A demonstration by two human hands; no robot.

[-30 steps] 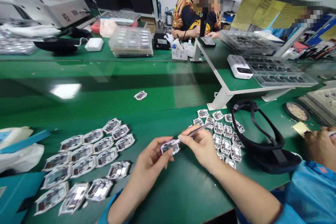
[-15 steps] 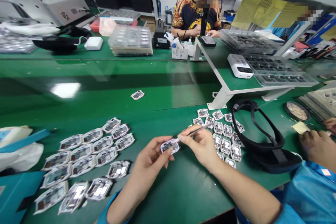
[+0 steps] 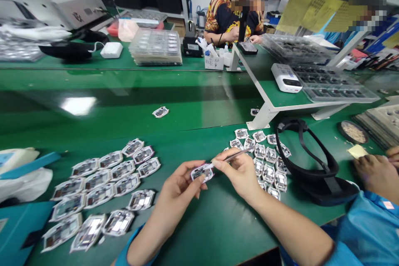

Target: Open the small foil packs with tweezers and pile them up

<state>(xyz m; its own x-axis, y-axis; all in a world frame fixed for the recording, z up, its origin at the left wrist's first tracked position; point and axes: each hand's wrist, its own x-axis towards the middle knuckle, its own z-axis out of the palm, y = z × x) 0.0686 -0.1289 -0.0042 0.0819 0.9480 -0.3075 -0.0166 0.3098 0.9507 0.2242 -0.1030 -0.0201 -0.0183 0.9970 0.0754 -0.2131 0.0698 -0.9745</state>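
My left hand (image 3: 181,185) pinches a small white-framed circuit part (image 3: 202,172) just above the green bench. My right hand (image 3: 238,172) grips thin metal tweezers (image 3: 230,156), whose tip meets the right edge of that part. Left of my hands lie several rows of the same parts (image 3: 102,183). A second cluster of parts (image 3: 264,162) lies just right of my right hand.
A lone part (image 3: 160,112) rides the green conveyor belt (image 3: 124,99). A black headset (image 3: 307,162) rests at right, beside a co-worker's hand (image 3: 375,170) and blue sleeve. A white stand (image 3: 264,112) carries clear trays (image 3: 330,85). Another person sits across the bench.
The lone part on the belt has drifted left. The co-worker's hand at the right edge has shifted slightly. My hands hold the same pose.
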